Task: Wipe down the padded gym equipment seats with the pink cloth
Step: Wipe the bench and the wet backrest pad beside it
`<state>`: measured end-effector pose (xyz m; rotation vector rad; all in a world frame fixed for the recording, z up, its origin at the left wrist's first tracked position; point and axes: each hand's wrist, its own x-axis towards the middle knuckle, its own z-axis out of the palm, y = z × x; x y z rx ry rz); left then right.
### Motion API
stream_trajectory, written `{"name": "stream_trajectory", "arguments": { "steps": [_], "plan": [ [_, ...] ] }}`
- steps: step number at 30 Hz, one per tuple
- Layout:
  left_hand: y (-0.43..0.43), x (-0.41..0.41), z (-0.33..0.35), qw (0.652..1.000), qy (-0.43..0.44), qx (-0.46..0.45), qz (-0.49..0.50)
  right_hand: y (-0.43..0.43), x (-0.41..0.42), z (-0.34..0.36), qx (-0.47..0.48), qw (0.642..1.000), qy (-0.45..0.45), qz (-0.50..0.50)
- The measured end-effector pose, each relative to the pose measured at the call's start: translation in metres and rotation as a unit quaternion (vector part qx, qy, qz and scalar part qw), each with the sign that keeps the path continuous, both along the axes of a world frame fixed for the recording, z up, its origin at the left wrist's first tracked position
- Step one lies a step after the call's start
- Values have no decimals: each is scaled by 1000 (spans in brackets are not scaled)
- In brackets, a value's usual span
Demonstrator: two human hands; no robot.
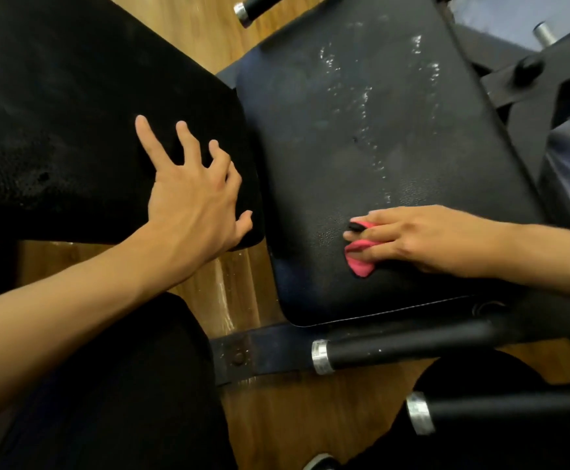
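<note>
Two black padded seats fill the view. On the left pad my left hand rests with its fingers spread, near the pad's right edge. The right pad carries wet streaks down its middle. My right hand presses the pink cloth flat against the near part of this pad. Most of the cloth is hidden under my fingers; only a bunched pink corner shows.
Black handle bars with silver collars stick out below the right pad, another handle bar at the top. The black metal frame runs along the right. The floor is wood. My dark-clothed legs are at the bottom.
</note>
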<state>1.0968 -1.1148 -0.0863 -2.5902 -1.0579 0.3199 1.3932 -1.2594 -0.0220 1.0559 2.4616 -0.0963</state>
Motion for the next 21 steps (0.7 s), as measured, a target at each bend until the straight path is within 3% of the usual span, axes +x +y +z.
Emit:
{"name": "stream_trajectory", "arguments": {
  "steps": [6,11,15,21],
  "plan": [
    [-1,2,2,1000,16,-2,0,-33,65,64,-22,995,-57,-73],
    [-2,1,2,1000,17,-2,2,2,-17,-17,86,994,14,-70],
    [-2,0,2,1000,7,-2,3,32,-87,-95,62,998,28,-11],
    [-1,0,2,1000,14,-1,2,6,-39,-47,63,996,30,-47]
  ]
}}
